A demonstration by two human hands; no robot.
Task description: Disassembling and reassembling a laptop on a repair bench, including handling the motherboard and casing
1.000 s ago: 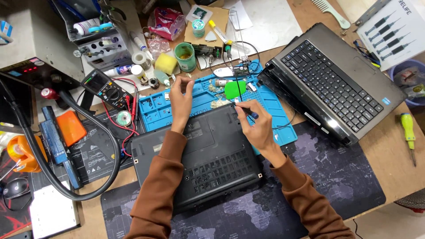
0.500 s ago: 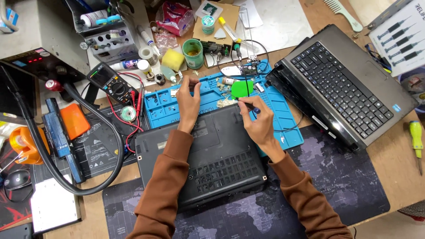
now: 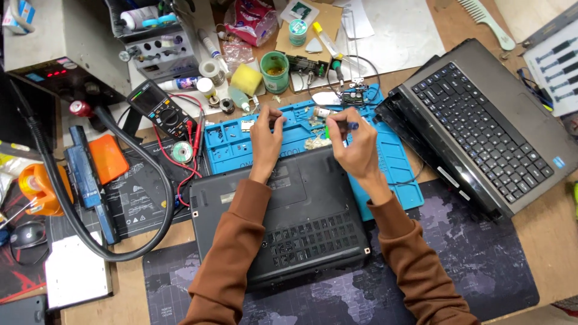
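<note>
A: What has changed since the earlier views?
B: The right hand (image 3: 355, 147) has risen over the blue mat (image 3: 397, 162), pinching a dark screwdriver (image 3: 340, 125); the left hand (image 3: 267, 137) has closed in beside it, its fingertips narrowed on a small part I cannot identify. The work sits at the far edge of the overturned laptop (image 3: 283, 222).
A: And packages or signs?
B: A pink printed packet (image 3: 256, 21) lies at the tabletop's far edge; a white card of tool outlines (image 3: 557, 66) rests at the right edge
</note>
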